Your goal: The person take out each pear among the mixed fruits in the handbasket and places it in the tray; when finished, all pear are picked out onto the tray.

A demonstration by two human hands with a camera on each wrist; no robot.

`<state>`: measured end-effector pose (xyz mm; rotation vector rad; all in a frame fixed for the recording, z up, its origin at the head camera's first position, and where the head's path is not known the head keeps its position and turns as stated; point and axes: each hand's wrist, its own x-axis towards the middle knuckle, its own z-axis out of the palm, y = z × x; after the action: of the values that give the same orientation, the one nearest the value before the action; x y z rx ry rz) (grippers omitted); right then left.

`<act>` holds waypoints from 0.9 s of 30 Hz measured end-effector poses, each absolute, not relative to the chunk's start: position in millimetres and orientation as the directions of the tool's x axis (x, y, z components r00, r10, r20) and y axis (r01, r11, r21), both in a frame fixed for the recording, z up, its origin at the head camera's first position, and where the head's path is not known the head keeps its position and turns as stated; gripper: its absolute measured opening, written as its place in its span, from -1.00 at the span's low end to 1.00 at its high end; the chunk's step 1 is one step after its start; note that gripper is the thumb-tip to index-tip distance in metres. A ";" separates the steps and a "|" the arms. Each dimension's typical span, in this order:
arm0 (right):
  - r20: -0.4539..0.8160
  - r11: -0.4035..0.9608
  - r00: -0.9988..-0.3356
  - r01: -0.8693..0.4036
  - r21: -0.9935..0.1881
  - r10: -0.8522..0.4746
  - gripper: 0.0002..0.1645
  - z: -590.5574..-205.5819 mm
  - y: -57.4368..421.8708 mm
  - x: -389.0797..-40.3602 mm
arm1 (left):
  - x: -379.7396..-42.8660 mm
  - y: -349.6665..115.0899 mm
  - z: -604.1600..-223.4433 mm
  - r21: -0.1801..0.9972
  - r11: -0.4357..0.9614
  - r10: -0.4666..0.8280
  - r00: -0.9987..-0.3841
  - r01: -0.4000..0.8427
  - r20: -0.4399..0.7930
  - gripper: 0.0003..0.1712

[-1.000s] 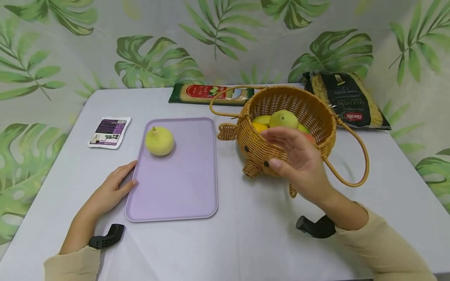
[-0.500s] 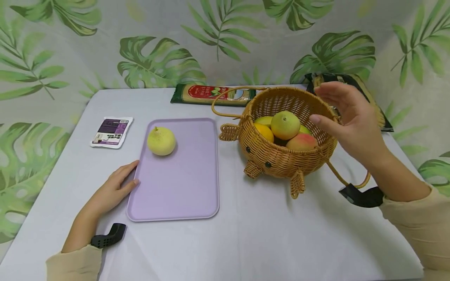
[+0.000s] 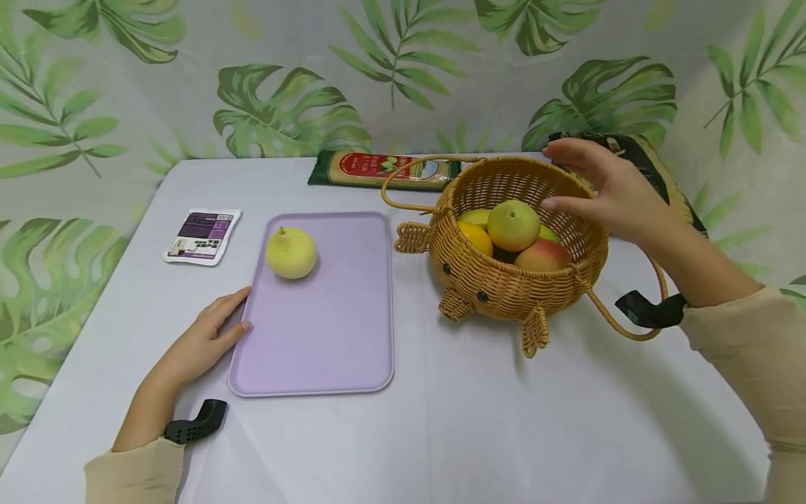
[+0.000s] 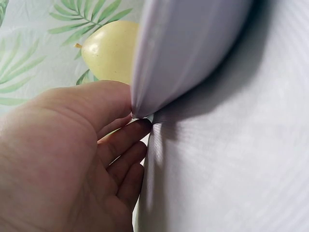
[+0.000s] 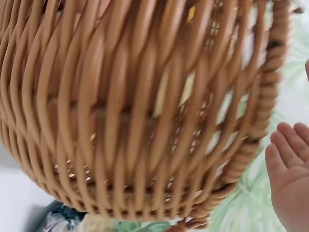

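My left hand [image 3: 204, 343] rests on the white table with its fingertips at the left edge of a lilac tray [image 3: 321, 322]. In the left wrist view, the thumb and fingers meet the tray's rim and hold nothing else. A round yellow pear [image 3: 291, 253] with a short stem lies at the tray's upper left. Over the right rim of a wicker basket [image 3: 504, 290] hovers my right hand [image 3: 620, 196], its thumb and fingers apart with nothing between them. Inside the basket sit a yellow-green round fruit [image 3: 513, 225], an orange-yellow fruit [image 3: 476, 239] and a red-blushed peach [image 3: 543, 255], among others.
A purple-and-white packet [image 3: 203, 236] lies left of the tray. Behind the basket is a green-and-red pasta pack [image 3: 378, 169], and a black pasta bag [image 3: 648, 164] is partly hidden by the right hand. Looped handles [image 3: 658, 280] stick out from the basket's sides.
My right hand has moved right from in front of the basket's fruit to above its right rim, then slightly back left. The left hand has stayed at the tray's edge.
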<state>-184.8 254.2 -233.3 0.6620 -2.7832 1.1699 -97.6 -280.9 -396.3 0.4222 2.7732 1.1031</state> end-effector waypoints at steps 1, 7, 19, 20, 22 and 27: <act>0.187 0.620 -0.907 -0.397 -0.677 -0.376 -0.20 -234.6 255.3 -187.2 | -97.6 -281.0 -396.5 0.688 0.694 0.304 -0.953 0.211 -0.014 -0.31; 0.099 0.605 -0.890 -0.381 -0.699 -0.445 -0.13 -243.5 258.8 -200.5 | -97.7 -281.1 -396.7 0.690 0.693 0.302 -0.953 0.208 -0.016 -0.31; -0.010 0.623 -0.872 -0.341 -0.704 -0.489 0.00 -260.2 258.1 -215.6 | -98.3 -280.7 -397.5 0.684 0.705 0.292 -0.956 0.190 -0.036 -0.31; -0.015 0.622 -0.870 -0.341 -0.705 -0.493 0.00 -260.9 257.8 -216.3 | -98.0 -280.5 -397.4 0.684 0.704 0.292 -0.956 0.191 -0.034 -0.31; -0.023 0.623 -0.866 -0.340 -0.704 -0.499 0.00 -262.0 257.3 -217.3 | -97.7 -280.4 -397.4 0.683 0.704 0.292 -0.956 0.194 -0.030 -0.31; -0.042 0.642 -0.864 -0.339 -0.688 -0.501 0.01 -264.2 256.2 -219.1 | -97.6 -280.4 -396.1 0.682 0.707 0.288 -0.957 0.188 -0.034 -0.31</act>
<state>-219.1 256.2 -264.2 0.7934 -3.0510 1.1969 -97.6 -280.4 -396.1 0.3891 2.7733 1.0853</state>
